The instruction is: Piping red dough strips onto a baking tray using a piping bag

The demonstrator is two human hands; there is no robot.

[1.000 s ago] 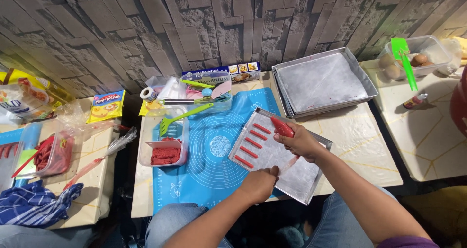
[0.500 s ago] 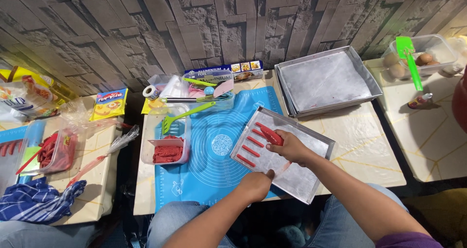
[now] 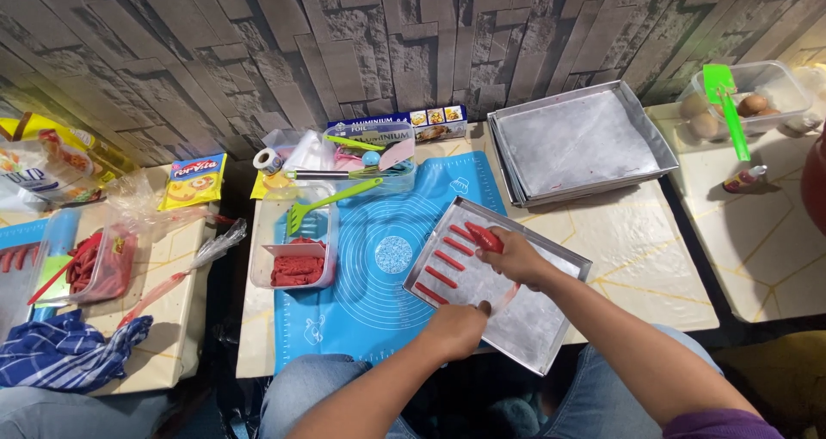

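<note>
Setting: Behind our tables stands a dark wall of grey stone-pattern tiles; before it a pale tabletop [image 3: 637, 258] carries a blue silicone mat [image 3: 379, 275].
Tray in hand: we see a small metal baking tray [image 3: 525, 327] lined with paper, lying aslant over the mat's right edge and the table's near edge.
Left hand: our left hand [image 3: 456, 329] is curled closed over the tray's near rim, gripping it.
Right hand: our right hand [image 3: 514, 256] hovers above the tray, fingers pinched on a red piping bag [image 3: 483, 237] whose tip points at the paper.
Piped work: four short red strips [image 3: 447, 261] lie side by side on the tray's left part, just beside the bag.
Nearby: a clear tub of red dough [image 3: 294, 262] with a green spatula [image 3: 323, 202] sits on the mat's left; a larger stack of empty trays [image 3: 581, 142] rests further back, well apart.
Right side: a tub of eggs [image 3: 740, 103] stands on a separate table.
</note>
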